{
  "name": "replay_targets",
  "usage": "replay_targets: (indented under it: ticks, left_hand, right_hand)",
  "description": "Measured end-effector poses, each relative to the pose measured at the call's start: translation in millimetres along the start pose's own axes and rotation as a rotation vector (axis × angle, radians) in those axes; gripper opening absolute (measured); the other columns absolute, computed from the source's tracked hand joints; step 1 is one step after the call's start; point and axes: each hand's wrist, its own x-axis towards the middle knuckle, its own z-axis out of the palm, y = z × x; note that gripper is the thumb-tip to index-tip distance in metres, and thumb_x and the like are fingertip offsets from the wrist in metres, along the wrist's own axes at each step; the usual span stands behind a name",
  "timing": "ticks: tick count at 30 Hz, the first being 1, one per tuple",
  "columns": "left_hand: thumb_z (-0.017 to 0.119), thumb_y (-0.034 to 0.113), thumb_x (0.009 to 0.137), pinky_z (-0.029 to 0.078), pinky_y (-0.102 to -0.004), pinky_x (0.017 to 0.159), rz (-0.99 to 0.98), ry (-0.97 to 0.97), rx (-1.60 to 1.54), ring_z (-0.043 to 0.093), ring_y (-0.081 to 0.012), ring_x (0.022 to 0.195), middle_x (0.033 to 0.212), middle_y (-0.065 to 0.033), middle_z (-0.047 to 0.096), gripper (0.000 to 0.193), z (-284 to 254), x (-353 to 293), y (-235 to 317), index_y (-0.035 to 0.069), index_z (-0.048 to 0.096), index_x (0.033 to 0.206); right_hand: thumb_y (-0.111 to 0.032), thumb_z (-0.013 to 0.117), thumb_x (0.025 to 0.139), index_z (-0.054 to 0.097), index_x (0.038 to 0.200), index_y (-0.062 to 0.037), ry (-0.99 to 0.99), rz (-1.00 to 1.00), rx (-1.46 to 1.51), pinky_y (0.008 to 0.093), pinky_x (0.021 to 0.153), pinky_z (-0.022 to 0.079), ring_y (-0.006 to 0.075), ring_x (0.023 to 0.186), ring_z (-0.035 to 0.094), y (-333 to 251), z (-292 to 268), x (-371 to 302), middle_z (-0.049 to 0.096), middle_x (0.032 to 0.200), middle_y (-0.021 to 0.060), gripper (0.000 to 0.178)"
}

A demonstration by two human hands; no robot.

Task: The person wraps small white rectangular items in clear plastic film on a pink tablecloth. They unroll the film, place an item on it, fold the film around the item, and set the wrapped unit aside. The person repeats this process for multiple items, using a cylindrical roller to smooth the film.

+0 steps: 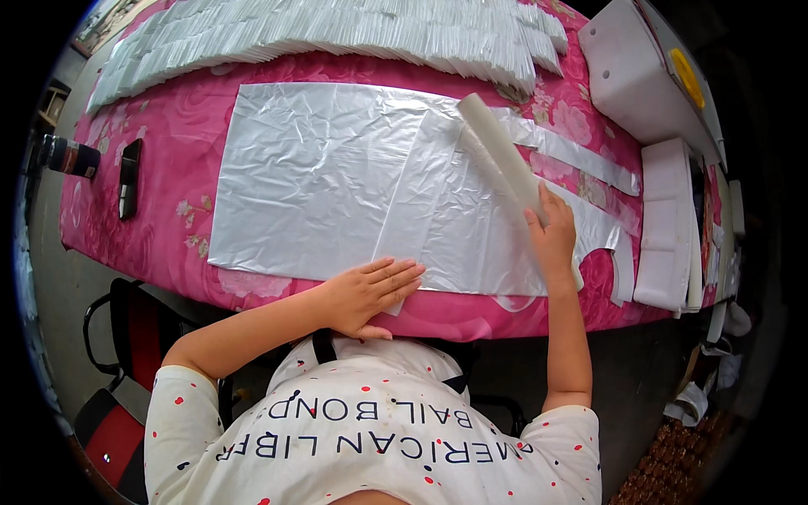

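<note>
A large white plastic bag [307,181] lies flattened and wrinkled on the table, its long handle strips [585,160] pointing right. My left hand [374,295] rests palm down on its near edge, fingers stretched out and nothing held. Across the bag's right part lies a long, pale, translucent roll [501,151], slanting from the far side down toward me. My right hand [553,240] grips this roll near its middle, the thumb on its left side. What the roll is made of cannot be made out. A paler band of film [412,198] crosses the bag between my hands.
Long rows of stacked folded white bags [337,34] fill the table's far side. On the pink floral tablecloth [160,240] at left are a black phone [129,178] and a dark jar [71,157]. White foam boxes [665,223] stand along the right edge. Red-and-black chairs [139,332] are at lower left.
</note>
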Motion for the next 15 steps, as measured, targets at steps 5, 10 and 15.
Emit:
replay_targets:
  ticks: [5, 10, 15]
  left_hand:
    - [0.049, 0.054, 0.079, 0.014, -0.0447, 0.111, -0.103, -0.076, 0.144, 0.020, -0.0305, 0.137, 0.145, -0.0190, 0.025, 0.084, 9.4, 4.4, 21.4, -0.003, 0.029, 0.137]
    - [0.051, 0.052, 0.080, 0.016, -0.0465, 0.110, -0.226, -0.022, 0.166, 0.022, -0.0301, 0.136, 0.145, -0.0183, 0.026, 0.080, 27.6, 6.4, 45.7, -0.001, 0.032, 0.136]
    - [0.052, 0.048, 0.081, 0.019, -0.0438, 0.109, -0.225, -0.034, 0.218, 0.024, -0.0291, 0.135, 0.145, -0.0170, 0.026, 0.075, 34.6, 4.0, 45.7, 0.002, 0.032, 0.137]
  right_hand:
    - [-0.009, 0.067, 0.069, 0.057, 0.117, -0.0075, -0.249, -0.325, 0.214, 0.0385, 0.085, 0.042, 0.0284, 0.100, 0.053, -69.8, 1.2, -35.8, 0.059, 0.109, 0.0091, 0.050]
    - [-0.006, 0.066, 0.066, 0.059, 0.114, -0.0090, -0.218, -0.509, 0.253, 0.0393, 0.087, 0.041, 0.0262, 0.100, 0.053, -101.1, 22.0, -37.5, 0.060, 0.109, 0.0061, 0.048]
    - [-0.007, 0.067, 0.066, 0.060, 0.112, -0.0099, -0.097, -0.517, 0.223, 0.0382, 0.088, 0.041, 0.0248, 0.100, 0.053, -91.8, 51.4, 25.2, 0.060, 0.109, 0.0049, 0.047]
